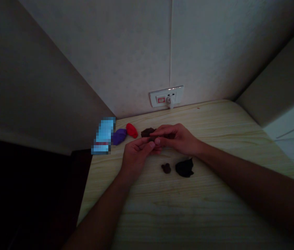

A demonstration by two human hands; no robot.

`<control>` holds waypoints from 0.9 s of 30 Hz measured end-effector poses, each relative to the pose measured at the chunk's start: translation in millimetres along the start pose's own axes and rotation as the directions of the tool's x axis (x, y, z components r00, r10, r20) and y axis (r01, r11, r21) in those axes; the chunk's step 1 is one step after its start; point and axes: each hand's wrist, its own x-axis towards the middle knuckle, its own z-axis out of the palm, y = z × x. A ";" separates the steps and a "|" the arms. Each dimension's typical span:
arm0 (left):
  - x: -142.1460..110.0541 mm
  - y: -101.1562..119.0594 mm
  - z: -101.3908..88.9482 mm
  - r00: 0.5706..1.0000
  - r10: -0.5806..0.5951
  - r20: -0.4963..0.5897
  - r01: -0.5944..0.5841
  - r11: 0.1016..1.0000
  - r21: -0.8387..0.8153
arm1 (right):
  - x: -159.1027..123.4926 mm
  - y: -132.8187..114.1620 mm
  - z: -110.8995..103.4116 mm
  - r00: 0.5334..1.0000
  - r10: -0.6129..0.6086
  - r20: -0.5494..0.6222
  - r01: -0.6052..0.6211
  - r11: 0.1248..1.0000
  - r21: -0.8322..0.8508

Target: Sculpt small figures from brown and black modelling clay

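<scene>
My left hand [136, 154] and my right hand [179, 139] meet above the table, fingertips pinched together around a small piece of dark brown modelling clay [152, 139]. Fingers cover most of that piece, so its shape is unclear. Just behind them lies a larger brown clay lump [147, 132], partly hidden by the right fingers. Nearer to me, a small brown clay shape with rounded bumps [166, 168] rests on the tabletop. Beside it on the right is a black clay piece [184, 168] with pointed corners.
Purple clay [120, 136] and red clay [131, 130] lie at the back left of the wooden table [149, 215], next to a blurred-out blue object [103, 135]. A wall socket [166, 96] with a white plug sits behind. The light is dim.
</scene>
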 end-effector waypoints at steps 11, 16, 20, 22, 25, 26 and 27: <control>2.2 -1.2 -0.9 0.998 0.052 -0.027 -0.053 0.999 -0.014 | -1.3 -0.4 4.9 0.987 0.137 -0.090 -0.127 0.986 0.105; 1.5 -1.2 0.6 0.996 0.071 -0.049 -0.072 0.997 -0.004 | -1.5 0.8 6.0 0.989 0.066 -0.135 -0.056 0.996 0.074; 0.1 1.4 2.5 0.992 0.084 -0.096 -0.076 0.994 0.082 | -1.8 1.9 6.1 0.991 0.065 -0.117 -0.051 0.992 0.116; -0.5 2.3 3.1 0.989 0.095 -0.114 -0.079 0.988 0.132 | -1.8 1.9 6.1 0.991 0.082 -0.109 -0.066 0.988 0.140; -1.0 1.9 2.8 0.988 0.108 -0.106 -0.090 0.983 0.160 | -1.5 0.7 6.5 0.987 0.113 -0.110 -0.093 0.980 0.175; -1.2 1.5 2.5 0.988 0.111 -0.103 -0.093 0.982 0.164 | -1.4 0.3 6.7 0.986 0.125 -0.112 -0.104 0.979 0.174; -1.3 1.1 2.2 0.988 0.113 -0.101 -0.095 0.981 0.167 | -1.4 -0.1 7.0 0.984 0.134 -0.114 -0.115 0.980 0.165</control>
